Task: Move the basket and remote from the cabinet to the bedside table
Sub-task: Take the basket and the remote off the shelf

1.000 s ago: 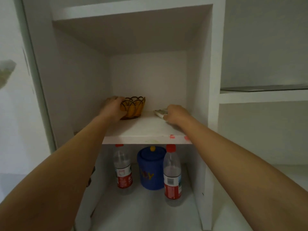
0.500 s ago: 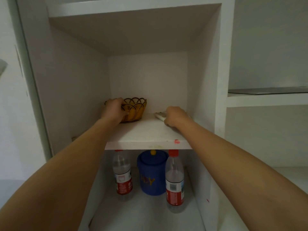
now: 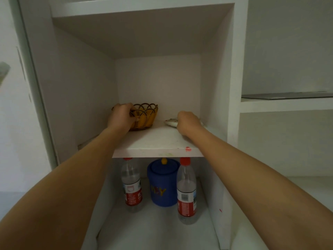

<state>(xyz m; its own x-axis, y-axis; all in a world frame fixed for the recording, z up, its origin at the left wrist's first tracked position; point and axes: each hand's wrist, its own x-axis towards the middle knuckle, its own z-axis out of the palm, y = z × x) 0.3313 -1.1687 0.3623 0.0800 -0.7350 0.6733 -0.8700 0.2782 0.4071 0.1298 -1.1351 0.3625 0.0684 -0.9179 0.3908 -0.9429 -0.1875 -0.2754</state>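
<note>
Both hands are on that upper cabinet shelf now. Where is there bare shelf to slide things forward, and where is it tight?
Bare white shelf lies between the left hand on the scalloped wicker basket and the right hand over the pale remote, reaching the front edge. Tight: basket against the left wall, remote near the right wall.

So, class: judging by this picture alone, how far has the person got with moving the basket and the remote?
Nothing is moved yet: the basket and remote both sit on the cabinet shelf. In hand: the left hand grips the basket's rim, and the right hand closes over the remote. Left: lifting both out and carrying them to the bedside table, which is out of view.
</note>
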